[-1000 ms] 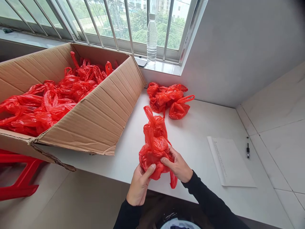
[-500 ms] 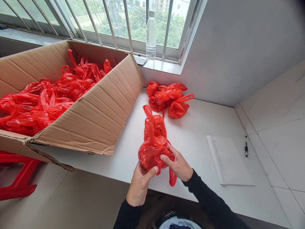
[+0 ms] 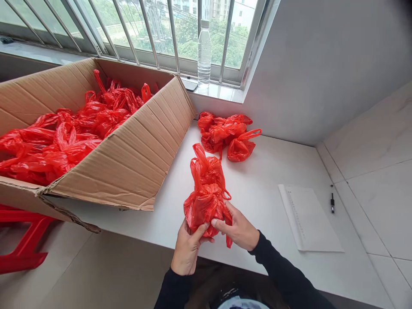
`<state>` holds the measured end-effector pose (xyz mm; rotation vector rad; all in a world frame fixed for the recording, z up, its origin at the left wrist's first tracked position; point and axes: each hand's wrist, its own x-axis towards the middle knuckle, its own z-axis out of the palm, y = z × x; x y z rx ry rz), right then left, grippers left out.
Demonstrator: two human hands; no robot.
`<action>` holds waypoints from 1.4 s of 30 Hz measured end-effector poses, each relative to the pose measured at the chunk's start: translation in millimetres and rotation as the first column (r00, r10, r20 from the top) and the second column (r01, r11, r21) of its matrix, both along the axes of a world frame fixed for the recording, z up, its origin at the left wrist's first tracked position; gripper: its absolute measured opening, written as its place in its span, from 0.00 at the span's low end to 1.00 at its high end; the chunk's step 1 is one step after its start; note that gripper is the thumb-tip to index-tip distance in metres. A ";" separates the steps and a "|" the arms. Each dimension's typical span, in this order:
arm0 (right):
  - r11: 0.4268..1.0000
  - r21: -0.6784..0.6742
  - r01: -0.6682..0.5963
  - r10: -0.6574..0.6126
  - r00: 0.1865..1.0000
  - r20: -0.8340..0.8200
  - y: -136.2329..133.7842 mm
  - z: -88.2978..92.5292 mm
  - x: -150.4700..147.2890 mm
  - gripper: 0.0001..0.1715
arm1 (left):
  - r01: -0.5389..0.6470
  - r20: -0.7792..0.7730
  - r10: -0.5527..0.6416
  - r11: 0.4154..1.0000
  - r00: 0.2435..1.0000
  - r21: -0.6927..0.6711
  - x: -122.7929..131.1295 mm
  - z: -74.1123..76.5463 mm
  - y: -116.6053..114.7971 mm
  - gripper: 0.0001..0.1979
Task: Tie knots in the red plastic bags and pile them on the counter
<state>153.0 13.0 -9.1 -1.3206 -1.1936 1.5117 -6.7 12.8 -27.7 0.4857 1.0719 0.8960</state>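
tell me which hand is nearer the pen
Right. The right hand is left of the pen, with the paper between; the left hand is farther left.

Soft daylight from the window (image 3: pixel 188 47) puts glossy highlights on red bags (image 3: pixel 208 201).

Daylight enters by the window (image 3: pixel 137 30), crossed by metal bars (image 3: pixel 173 36), with green trees (image 3: pixel 186 43) and pale buildings (image 3: pixel 220 6) beyond it. A glossy white sill (image 3: pixel 222 91) runs along the window's foot. Right of the window stands a plain grey wall (image 3: pixel 305 64); farther right, pale veined tiles (image 3: pixel 380 171). Below the window is the white tabletop (image 3: pixel 270 176). Lower still, left of the window, are the pale floor (image 3: pixel 122 270) and a red stool (image 3: pixel 22 261).
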 end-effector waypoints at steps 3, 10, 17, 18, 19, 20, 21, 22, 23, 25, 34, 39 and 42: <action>0.999 0.043 0.016 -0.019 0.998 0.058 -0.5 3.1 -0.6 0.14 | 0.069 -0.052 -0.068 0.998 0.996 0.010 -10.7 -2.0 -2.3 0.31; 0.977 0.207 0.043 -0.110 0.940 0.324 -7.8 -3.2 -22.3 0.10 | 0.020 -0.323 0.008 0.996 0.946 0.085 -40.0 0.9 4.1 0.26; 0.973 0.185 -0.140 0.099 0.972 0.213 -14.2 4.6 -33.0 0.26 | -0.035 -0.126 0.046 0.995 0.991 0.090 -41.3 6.0 26.8 0.25; 0.980 0.163 -0.110 0.081 0.981 0.176 -11.9 5.3 -29.3 0.25 | -0.043 -0.133 0.061 0.990 0.989 0.135 -43.2 9.4 30.4 0.24; 0.987 0.148 -0.063 0.039 0.987 0.157 -8.6 5.2 -24.9 0.23 | -0.045 -0.152 0.073 0.982 0.986 0.182 -45.2 13.1 33.9 0.23; 0.990 0.144 -0.003 -0.020 0.987 0.161 -4.2 4.2 -20.3 0.22 | -0.044 -0.173 0.085 0.973 0.981 0.225 -47.1 16.7 37.6 0.22; 0.987 0.152 0.061 -0.088 0.979 0.182 1.2 2.6 -15.6 0.21 | -0.047 -0.193 0.099 0.965 0.976 0.259 -48.9 19.6 41.6 0.20; 0.978 0.170 0.120 -0.155 0.966 0.209 7.8 0.6 -10.8 0.20 | -0.054 -0.207 0.115 0.959 0.972 0.279 -50.4 21.3 46.0 0.20; 0.966 0.197 0.166 -0.211 0.949 0.233 15.9 -1.4 -6.1 0.20 | -0.065 -0.215 0.130 0.956 0.968 0.286 -51.8 21.7 50.9 0.19; 0.935 0.281 0.217 -0.295 0.915 0.276 37.4 -3.5 3.5 0.18 | -0.085 -0.221 0.152 0.954 0.963 0.287 -54.5 18.2 62.3 0.21; 0.831 0.535 -0.153 -0.435 0.421 0.796 235.5 22.4 23.7 0.22 | -0.075 -0.290 0.160 0.956 0.944 0.284 -52.5 -2.5 117.1 0.30; 0.834 0.414 -0.364 -0.325 0.282 0.903 334.7 6.2 4.0 0.29 | 0.021 -0.343 0.110 0.934 0.933 0.357 -47.5 -30.1 146.6 0.29; 0.866 0.313 -0.390 -0.259 0.185 0.948 360.6 -13.0 2.4 0.30 | 0.104 -0.378 0.033 0.936 0.925 0.336 -51.1 -52.1 169.2 0.26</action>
